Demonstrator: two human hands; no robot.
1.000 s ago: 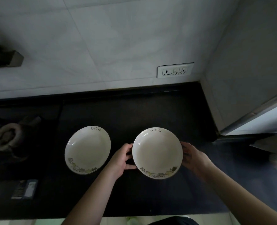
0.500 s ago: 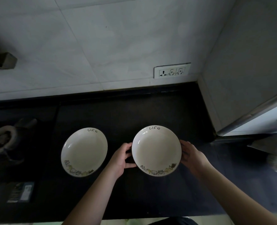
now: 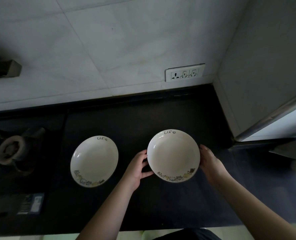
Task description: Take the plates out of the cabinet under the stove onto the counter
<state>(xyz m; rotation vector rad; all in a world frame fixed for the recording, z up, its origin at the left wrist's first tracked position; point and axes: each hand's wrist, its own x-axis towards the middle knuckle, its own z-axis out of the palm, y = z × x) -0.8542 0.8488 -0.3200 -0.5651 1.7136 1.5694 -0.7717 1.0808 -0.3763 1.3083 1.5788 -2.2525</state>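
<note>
Two white deep plates with "life" lettering and a printed border are over the black counter (image 3: 143, 118). The left plate (image 3: 94, 160) rests on the counter by itself. I hold the right plate (image 3: 173, 155) by both edges: my left hand (image 3: 137, 168) grips its left rim and my right hand (image 3: 210, 161) its right rim. I cannot tell whether this plate touches the counter or hovers just above it. The cabinet under the stove is out of sight.
A gas stove burner (image 3: 11, 150) sits at the far left, with a small dark packet (image 3: 30, 203) in front of it. A white socket panel (image 3: 184, 72) is on the tiled back wall. A side wall and a metal-edged frame (image 3: 272, 116) close off the right.
The right plate, held in both hands, has shifted slightly away from me toward the wall. The left plate has stayed where it was.
</note>
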